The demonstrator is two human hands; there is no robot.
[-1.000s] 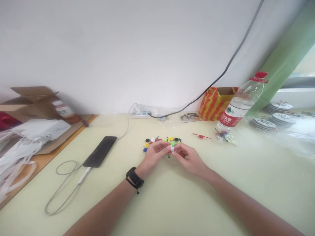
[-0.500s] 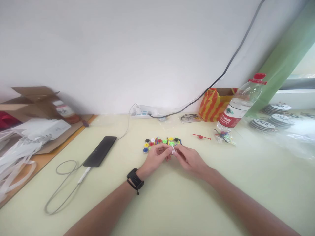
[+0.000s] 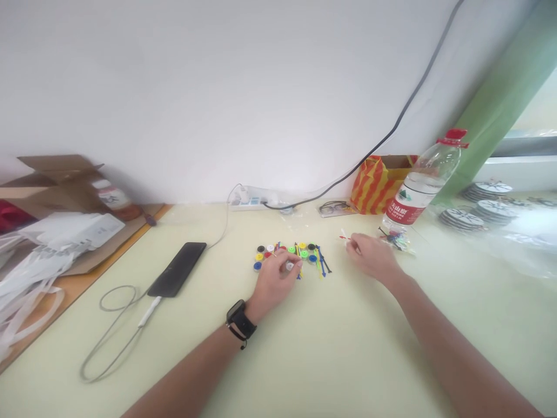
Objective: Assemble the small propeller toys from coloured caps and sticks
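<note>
My left hand (image 3: 275,280) is curled over the small coloured round pieces (image 3: 257,266), its thumb and forefinger tips together. A white round piece (image 3: 289,266) shows in the curl of its fingers; whether it is held is unclear. Beside that hand lie thin blue, yellow and black arrows (image 3: 322,261). Farther right, my right hand (image 3: 372,255) is closed at its fingertips around a thin white arrow (image 3: 344,233). This overlaps a red arrow (image 3: 342,237) on the table, partly hidden by the fingers.
A water bottle (image 3: 409,203) and a small bag of coloured parts (image 3: 402,242) are right of my right hand. Behind stand a striped bag (image 3: 369,186), glasses (image 3: 334,207) and a power strip (image 3: 250,201). A phone (image 3: 178,270) with cables lies left. Stacked discs (image 3: 461,219) sit far right.
My hands have parted. The right hand has moved right to the red arrow with the white arrow; the left stays over the round pieces, slightly turned. More arrows are now uncovered between them.
</note>
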